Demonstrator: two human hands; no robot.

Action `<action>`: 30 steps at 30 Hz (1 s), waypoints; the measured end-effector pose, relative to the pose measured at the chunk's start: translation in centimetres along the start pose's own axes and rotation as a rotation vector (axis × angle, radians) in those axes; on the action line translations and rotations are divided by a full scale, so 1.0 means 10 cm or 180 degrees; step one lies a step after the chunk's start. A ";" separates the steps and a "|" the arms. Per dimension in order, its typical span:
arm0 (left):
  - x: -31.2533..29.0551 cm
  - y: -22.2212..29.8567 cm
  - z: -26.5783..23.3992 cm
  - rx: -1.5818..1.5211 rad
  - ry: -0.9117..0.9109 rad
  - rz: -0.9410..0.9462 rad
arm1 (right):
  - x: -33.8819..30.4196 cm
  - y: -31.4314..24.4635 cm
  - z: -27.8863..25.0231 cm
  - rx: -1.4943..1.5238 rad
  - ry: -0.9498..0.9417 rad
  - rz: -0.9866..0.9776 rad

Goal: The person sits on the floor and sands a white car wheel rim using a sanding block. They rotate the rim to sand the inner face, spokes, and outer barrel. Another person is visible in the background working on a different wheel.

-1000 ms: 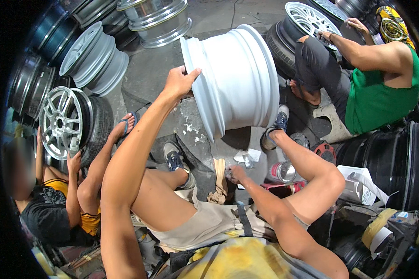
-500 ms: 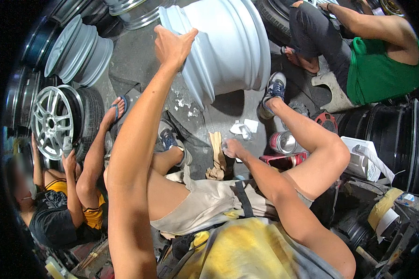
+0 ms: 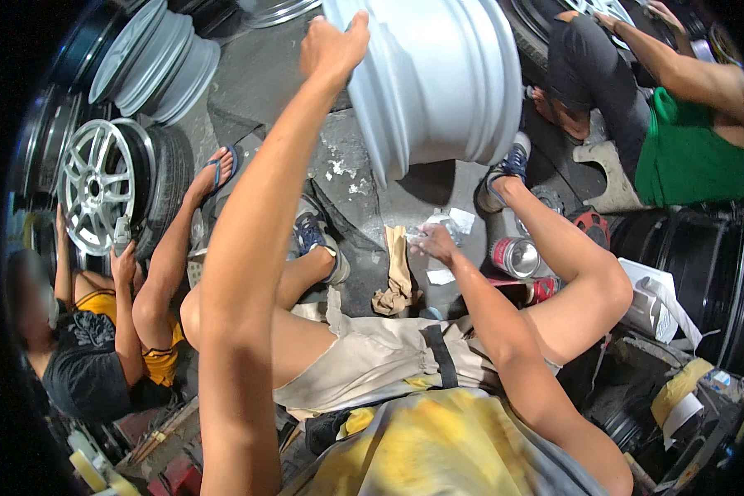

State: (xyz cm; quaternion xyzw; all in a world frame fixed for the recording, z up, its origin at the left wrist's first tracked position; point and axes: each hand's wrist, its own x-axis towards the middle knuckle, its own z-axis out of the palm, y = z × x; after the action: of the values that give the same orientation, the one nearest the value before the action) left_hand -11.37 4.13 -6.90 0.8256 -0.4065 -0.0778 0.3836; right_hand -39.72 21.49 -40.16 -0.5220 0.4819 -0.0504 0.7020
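My left hand is closed on the edge of a light grey wheel rim, which stands on its side between my feet. The rim's far part runs out at the top of the picture. Low over the floor, my right hand has its fingers drawn together around something small and whitish that I cannot make out. Beside it lies a crumpled strip of brown paper. White scraps lie beyond my right fingers, and another white piece lies just nearer.
An open metal can stands beside my right leg. On the left, a person holds a tool against a spoked wheel. Another person in a green top sits at right. More rims stack at far left; a white box sits right.
My right hand has moved slightly forward and away from the brown paper, uncovering a white piece. My left hand keeps hold of the rim. The whole view has shifted a little.
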 end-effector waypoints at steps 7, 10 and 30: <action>0.21 -0.27 0.35 0.0143 0.0635 0.0589 | -0.06 -0.16 -0.22 0.0104 0.0198 0.0312; 0.19 -0.20 0.48 -0.0293 0.0551 0.0810 | 0.08 0.41 -0.62 -0.0615 0.0740 -0.0111; 0.34 -0.22 0.11 -0.3017 -0.1598 -0.0183 | 0.00 0.15 -0.25 -0.2805 0.2177 -0.0927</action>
State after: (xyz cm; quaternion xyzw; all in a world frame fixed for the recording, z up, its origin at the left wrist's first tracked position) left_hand -8.23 1.84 -8.57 0.5287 -0.3832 -0.4582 0.6030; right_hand -42.20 20.42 -41.28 -0.7802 0.5801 -0.1068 0.2084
